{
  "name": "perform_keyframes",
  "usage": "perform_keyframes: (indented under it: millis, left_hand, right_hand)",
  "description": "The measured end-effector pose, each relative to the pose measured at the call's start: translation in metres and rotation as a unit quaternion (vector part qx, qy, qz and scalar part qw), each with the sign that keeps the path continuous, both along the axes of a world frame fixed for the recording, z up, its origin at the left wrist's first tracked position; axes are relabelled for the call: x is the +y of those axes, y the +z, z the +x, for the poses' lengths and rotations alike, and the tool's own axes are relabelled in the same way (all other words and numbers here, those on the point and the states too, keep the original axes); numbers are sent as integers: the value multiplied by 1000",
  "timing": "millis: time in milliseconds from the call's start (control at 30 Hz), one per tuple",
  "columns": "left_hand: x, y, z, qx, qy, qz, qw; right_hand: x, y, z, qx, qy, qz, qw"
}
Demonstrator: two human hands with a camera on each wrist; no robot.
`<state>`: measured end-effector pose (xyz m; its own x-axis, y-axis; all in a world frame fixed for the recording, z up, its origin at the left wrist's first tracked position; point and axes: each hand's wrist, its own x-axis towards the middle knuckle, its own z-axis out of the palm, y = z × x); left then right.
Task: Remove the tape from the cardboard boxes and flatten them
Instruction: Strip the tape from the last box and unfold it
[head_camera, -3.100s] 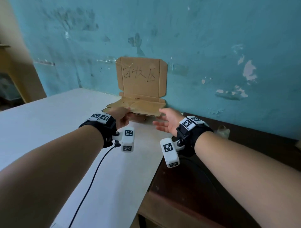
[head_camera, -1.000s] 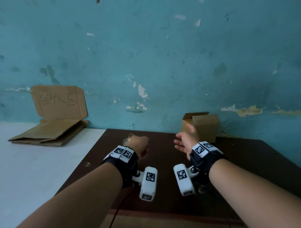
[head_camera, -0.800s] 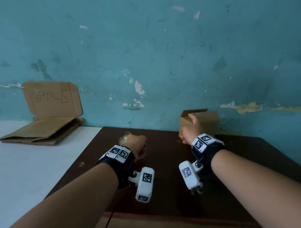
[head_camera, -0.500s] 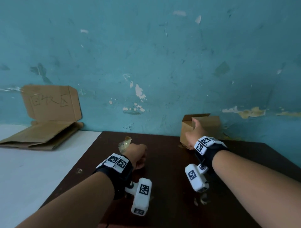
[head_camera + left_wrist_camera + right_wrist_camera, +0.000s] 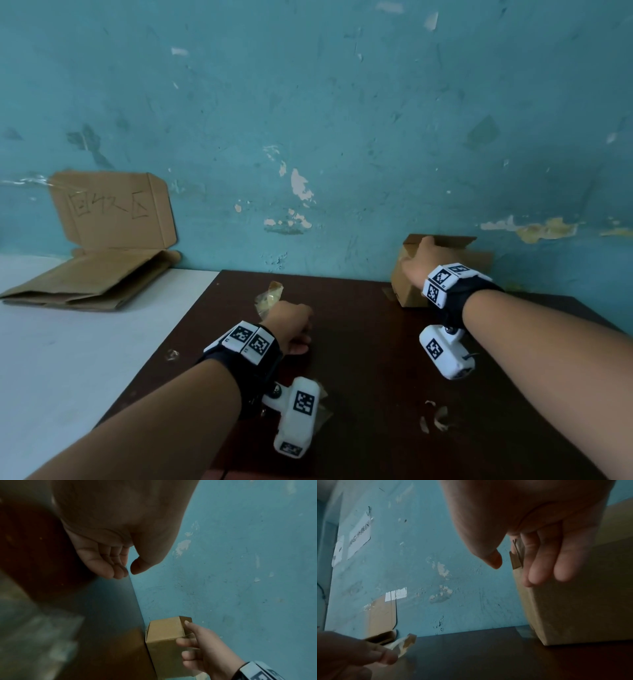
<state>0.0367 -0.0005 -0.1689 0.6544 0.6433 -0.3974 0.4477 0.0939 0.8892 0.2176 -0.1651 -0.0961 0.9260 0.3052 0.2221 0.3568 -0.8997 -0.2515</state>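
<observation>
Right hand [image 5: 419,265] grips the small box [image 5: 406,291] at centre right of the head view, fingers [image 5: 187,641] wrapped over its edge. The box stands upright against the wall [image 5: 342,137], definitely not flat. Left hand [image 5: 291,325], mid-frame, is curled in loosely right by a crumpled tape wad [image 5: 270,296]; can't tell if it's pinching it. Flattened cardboard [image 5: 92,279] lies at far left. Looks like the fetch step to me. Next up, I reckon: pull the box closer and get both hands hunting for tape.

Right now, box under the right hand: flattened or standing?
Standing, not flattened: the small cardboard box holds its full shape on the dark table, top flap up, right hand gripping its top.
</observation>
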Motion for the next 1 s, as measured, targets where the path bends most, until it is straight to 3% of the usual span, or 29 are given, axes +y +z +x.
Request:
perform_keyframes:
  millis: [133, 233, 367, 467, 733, 867, 1000]
  left_hand:
    - [-8, 6, -5, 6, -18, -14, 1000]
    - [-21, 12, -13, 6, -40, -27, 999]
    - [-37, 20, -27, -27, -47, -31, 998]
    - [-44, 27, -40, -85, -50, -57, 994]
    - [-51, 62, -80, -236, -52, -123, 963]
    - [-53, 71, -89, -310, -32, 2, 950]
    - [-56, 89, -105, -321, -61, -26, 945]
  right_hand:
    - [-13, 0, -10, -20, -5, 18, 1000]
    - [-21, -3, -22, -30, 11, 127, 991]
    - [-29, 3, -57, 69, 43, 322, 943]
    - [-35, 13, -88, 104, 72, 390, 912]
    - [-36, 23, -148, 234, 149, 479, 833]
    - [-29, 17, -163, 263, 170, 458, 832]
    - [-31, 17, -173, 304, 179, 435, 828]
